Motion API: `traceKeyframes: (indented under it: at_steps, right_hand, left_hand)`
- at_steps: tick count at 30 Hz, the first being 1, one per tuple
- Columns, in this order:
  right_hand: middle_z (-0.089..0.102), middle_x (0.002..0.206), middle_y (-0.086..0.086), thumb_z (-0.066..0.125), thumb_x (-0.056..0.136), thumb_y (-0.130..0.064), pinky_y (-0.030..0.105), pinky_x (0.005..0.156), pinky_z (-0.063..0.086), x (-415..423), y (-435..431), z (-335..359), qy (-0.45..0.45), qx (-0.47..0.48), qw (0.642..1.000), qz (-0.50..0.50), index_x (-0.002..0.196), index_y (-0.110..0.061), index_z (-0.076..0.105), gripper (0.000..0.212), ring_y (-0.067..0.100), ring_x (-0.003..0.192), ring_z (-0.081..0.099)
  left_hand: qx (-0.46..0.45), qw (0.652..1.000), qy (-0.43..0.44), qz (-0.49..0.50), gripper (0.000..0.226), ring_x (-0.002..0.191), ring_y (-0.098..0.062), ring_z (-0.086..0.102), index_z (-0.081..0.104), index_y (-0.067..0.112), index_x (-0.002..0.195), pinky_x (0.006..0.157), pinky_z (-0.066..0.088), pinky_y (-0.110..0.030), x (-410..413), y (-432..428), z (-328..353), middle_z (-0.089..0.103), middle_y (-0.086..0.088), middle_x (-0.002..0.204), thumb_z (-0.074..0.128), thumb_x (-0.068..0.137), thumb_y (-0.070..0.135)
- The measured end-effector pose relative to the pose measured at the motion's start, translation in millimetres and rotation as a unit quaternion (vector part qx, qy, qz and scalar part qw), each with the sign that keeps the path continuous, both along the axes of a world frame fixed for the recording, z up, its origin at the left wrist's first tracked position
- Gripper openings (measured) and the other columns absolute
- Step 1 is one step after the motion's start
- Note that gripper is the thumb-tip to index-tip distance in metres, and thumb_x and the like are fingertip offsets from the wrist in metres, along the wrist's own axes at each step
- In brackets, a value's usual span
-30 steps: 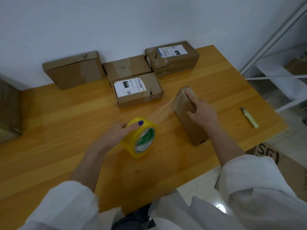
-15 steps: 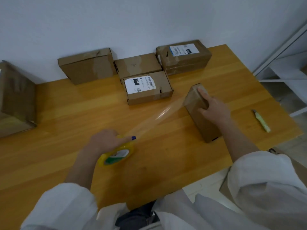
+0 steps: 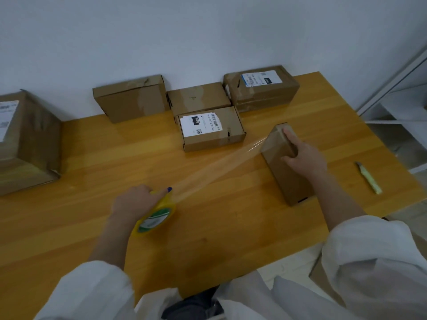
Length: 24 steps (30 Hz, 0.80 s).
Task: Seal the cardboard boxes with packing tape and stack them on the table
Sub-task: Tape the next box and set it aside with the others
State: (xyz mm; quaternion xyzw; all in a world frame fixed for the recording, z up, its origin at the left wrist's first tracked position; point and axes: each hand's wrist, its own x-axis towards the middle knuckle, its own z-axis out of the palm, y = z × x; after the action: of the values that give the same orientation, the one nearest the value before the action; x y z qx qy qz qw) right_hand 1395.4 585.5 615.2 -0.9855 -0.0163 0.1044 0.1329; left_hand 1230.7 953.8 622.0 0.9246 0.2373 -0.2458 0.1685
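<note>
Stretching Tape Between Roll and Box

Gripping the tape roll, the left hand curls round its yellow rim low over the near middle of the table. The roll is blurred, so how the fingers sit on it is hard to read. A clear strip of tape runs taut from the roll, far and to the right, to the far end of a narrow box. The right hand holds this box from above, thumb on its left face and fingers curled over the top, with one finger stretched to the far edge where the strip appears to meet the cardboard. The box lies lengthwise on the right part of the table.

Right of it, near the table edge, lies a pale yellow knife. Just beyond the strip sits a labelled box, touching a plain box behind it. Along the wall stand a taller labelled box to the right and a brown box to the left. A large box sits at the far left.
</note>
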Motion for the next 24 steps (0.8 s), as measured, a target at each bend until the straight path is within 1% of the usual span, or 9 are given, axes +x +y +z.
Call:
traceKeyframes:
  at_steps: [2,6,11,13,15,17,20,22,24]
  right_hand:
    - [0.056,0.125,0.015,0.064,0.088,-0.032,0.042,0.085,0.046,1,0,2,-0.001,0.03,1.0,-0.005,0.15,-0.045,0.013,0.082,0.035,0.11,0.054]
    - [0.049,0.139,0.006,0.07,0.086,-0.027,0.039,0.094,0.043,-8,5,10,0.005,0.159,0.987,-0.009,0.149,-0.043,0.021,0.082,0.03,0.121,0.05]
    - [0.046,0.127,-0.009,0.073,0.084,-0.024,0.025,0.08,0.046,-21,7,36,0.055,0.326,0.944,-0.01,0.148,-0.044,0.023,0.084,0.013,0.109,0.049]
    - [0.045,0.126,-0.009,0.074,0.083,-0.023,0.02,0.074,0.045,-24,5,44,0.065,0.341,0.938,-0.003,0.148,-0.045,0.023,0.086,0.012,0.107,0.05]
    - [0.046,0.128,-0.01,0.074,0.082,-0.022,0.016,0.072,0.045,-28,4,45,0.071,0.352,0.933,0.002,0.149,-0.043,0.023,0.086,0.009,0.105,0.052]
    - [0.048,0.132,-0.008,0.073,0.083,-0.022,0.017,0.071,0.048,-35,1,35,0.109,0.38,0.918,-0.009,0.15,-0.042,0.021,0.087,0.006,0.102,0.055]
    - [0.048,0.138,-0.002,0.073,0.083,-0.024,0.025,0.074,0.054,-53,-2,8,0.177,0.412,0.893,-0.036,0.149,-0.044,0.021,0.087,0.012,0.107,0.058]
    - [0.047,0.139,-0.003,0.074,0.082,-0.023,0.022,0.072,0.054,-62,-2,-8,0.193,0.411,0.89,-0.038,0.148,-0.046,0.024,0.086,0.008,0.106,0.056]
    - [0.044,0.135,-0.008,0.074,0.083,-0.023,0.017,0.068,0.051,-69,-3,-16,0.198,0.405,0.892,-0.038,0.147,-0.045,0.026,0.083,0.005,0.107,0.052]
  left_hand:
    - [0.016,1.0,-0.021,-0.009,0.08,0.075,-0.024,0.061,0.052,0.012,0.133,0.071,0.055,-0.034,-1,-2,0,0.055,0.0,0.067,0.031,0.085,0.073]
    - [0.061,0.997,-0.05,-0.011,0.07,0.072,-0.02,0.061,0.052,0.019,0.134,0.064,0.052,-0.029,-6,2,-1,0.062,0.0,0.068,0.03,0.088,0.069]
    - [0.04,0.996,-0.072,0.014,0.071,0.064,-0.019,0.061,0.052,0.015,0.134,0.06,0.052,-0.032,-12,11,-1,0.062,-0.004,0.061,0.033,0.088,0.067]
    - [0.036,0.996,-0.081,0.015,0.071,0.065,-0.019,0.061,0.053,0.013,0.133,0.063,0.052,-0.033,-13,12,0,0.063,-0.003,0.063,0.034,0.089,0.065]
    - [0.045,0.995,-0.085,0.012,0.069,0.074,-0.02,0.061,0.053,0.013,0.133,0.065,0.049,-0.031,-13,12,1,0.065,-0.003,0.074,0.036,0.089,0.064]
    - [0.053,0.996,-0.076,0.007,0.067,0.078,-0.022,0.06,0.054,0.013,0.132,0.064,0.046,-0.03,-13,15,3,0.067,-0.006,0.085,0.037,0.089,0.063]
    - [0.048,0.996,-0.068,0.017,0.069,0.074,-0.022,0.059,0.055,0.014,0.131,0.066,0.048,-0.032,-17,25,2,0.066,-0.005,0.08,0.039,0.088,0.064]
    - [0.057,0.996,-0.06,0.027,0.068,0.086,-0.026,0.062,0.055,0.015,0.131,0.071,0.05,-0.035,-19,31,3,0.068,-0.008,0.093,0.039,0.088,0.065]
    - [0.058,0.996,-0.059,0.03,0.07,0.087,-0.028,0.062,0.056,0.016,0.13,0.074,0.052,-0.038,-20,37,3,0.068,-0.01,0.097,0.039,0.086,0.067]
